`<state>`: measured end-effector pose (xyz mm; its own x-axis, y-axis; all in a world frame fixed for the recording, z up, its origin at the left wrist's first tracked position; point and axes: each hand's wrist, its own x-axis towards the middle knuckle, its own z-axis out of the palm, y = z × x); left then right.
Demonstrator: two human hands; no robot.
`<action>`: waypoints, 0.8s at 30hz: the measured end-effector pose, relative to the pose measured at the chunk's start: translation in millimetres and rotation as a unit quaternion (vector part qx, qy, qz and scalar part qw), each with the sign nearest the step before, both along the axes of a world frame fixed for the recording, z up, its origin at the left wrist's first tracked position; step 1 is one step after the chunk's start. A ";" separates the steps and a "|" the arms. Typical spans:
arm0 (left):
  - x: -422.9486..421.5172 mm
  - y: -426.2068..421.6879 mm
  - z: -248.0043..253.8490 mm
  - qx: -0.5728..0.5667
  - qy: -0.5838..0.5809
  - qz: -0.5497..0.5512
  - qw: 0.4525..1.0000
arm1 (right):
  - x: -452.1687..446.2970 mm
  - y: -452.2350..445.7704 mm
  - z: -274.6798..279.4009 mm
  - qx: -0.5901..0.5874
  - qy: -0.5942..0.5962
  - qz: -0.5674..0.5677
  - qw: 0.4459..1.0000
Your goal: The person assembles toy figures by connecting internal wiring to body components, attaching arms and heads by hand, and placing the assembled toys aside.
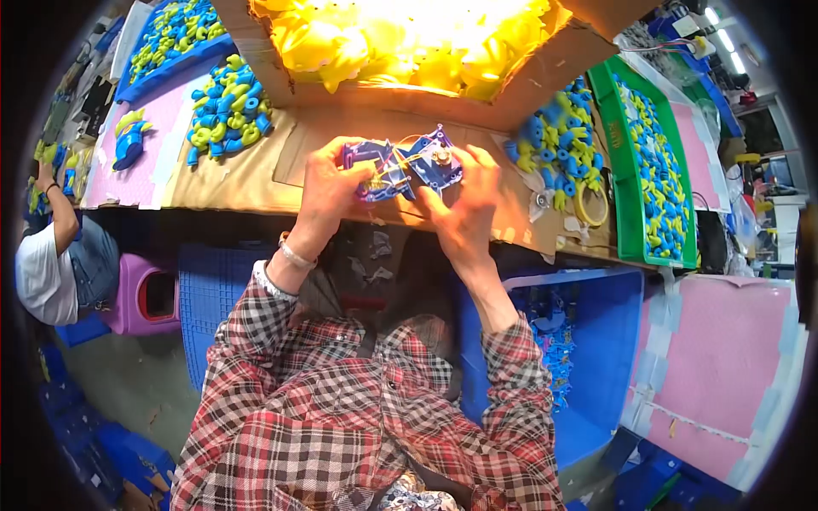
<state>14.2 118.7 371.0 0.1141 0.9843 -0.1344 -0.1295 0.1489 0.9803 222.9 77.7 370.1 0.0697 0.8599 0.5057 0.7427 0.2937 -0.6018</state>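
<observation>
Both hands are raised over the front edge of the brown work surface (230,186). Between them is an opened blue plastic housing in two halves, joined by thin wires. My left hand (328,192) is closed on the left half (375,162), its thumb and fingers pressed on the edge. My right hand (466,204) grips the right half (436,163), which carries a small round metallic part. The two halves sit close together, tilted toward each other. Finer details inside the housing are too small to tell.
A cardboard box (409,95) of brightly lit yellow parts stands ahead. Blue and yellow-green parts lie in piles (226,115) on both sides, in a blue tray (175,68) and a green tray (635,175). A blue bin (596,341) is below right; another person (64,255) sits far left.
</observation>
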 end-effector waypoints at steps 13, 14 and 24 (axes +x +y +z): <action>57.8 -104.7 -9.9 -0.077 -0.158 -0.075 0.982 | 34.4 31.6 -6.9 -0.088 0.322 0.034 0.942; 52.8 -103.3 -7.8 -0.094 -0.133 -0.058 0.985 | 40.0 31.9 -1.3 -0.049 0.287 -0.008 0.957; 2.5 24.4 20.6 0.421 0.464 -0.118 0.771 | 37.3 0.6 -0.4 -0.080 -0.034 0.019 0.996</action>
